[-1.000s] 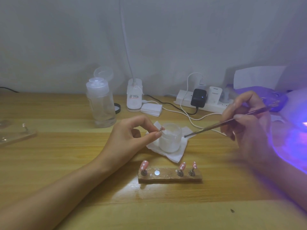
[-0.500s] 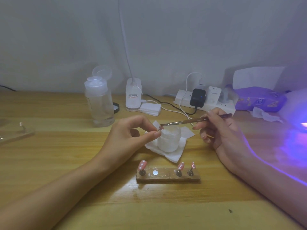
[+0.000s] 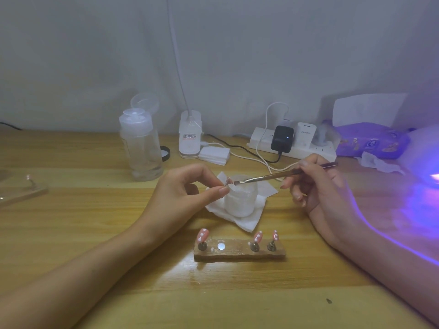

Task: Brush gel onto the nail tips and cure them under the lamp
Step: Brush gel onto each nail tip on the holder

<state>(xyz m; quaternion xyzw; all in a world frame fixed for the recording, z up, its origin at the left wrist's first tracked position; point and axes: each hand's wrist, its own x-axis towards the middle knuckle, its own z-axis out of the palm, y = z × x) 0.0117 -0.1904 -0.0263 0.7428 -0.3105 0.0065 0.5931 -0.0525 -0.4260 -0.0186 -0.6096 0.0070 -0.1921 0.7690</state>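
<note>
A: Nearest on the counter (image 3: 95, 233): wooden holder (image 3: 240, 254) carrying three pink nail tips (image 3: 202, 235) on pegs, plus one bare silver disc (image 3: 221, 246). Why bare?

B: Probably lifted off for coating. Loose nail tip (image 3: 228, 181) pinched between thumb and forefinger of the left hand (image 3: 180, 195), held just above the gel jar (image 3: 240, 198), presumably to catch drips.

A: Right hand (image 3: 318, 186)?

B: Fingers closed pen-fashion round the brush (image 3: 273, 177). Bristles touching or just beside the tip; cannot tell which. Tissue (image 3: 251, 220) under the jar, likely against spills.

A: Farther back?

B: Clear bottle (image 3: 141, 148), desk-light base (image 3: 190, 136) and power strip (image 3: 292, 149) along the far edge. Curing lamp (image 3: 427, 150) at far right, glowing violet, within reach. Label on the base and lettering on the white adapter (image 3: 306, 134) too small to read.
</note>
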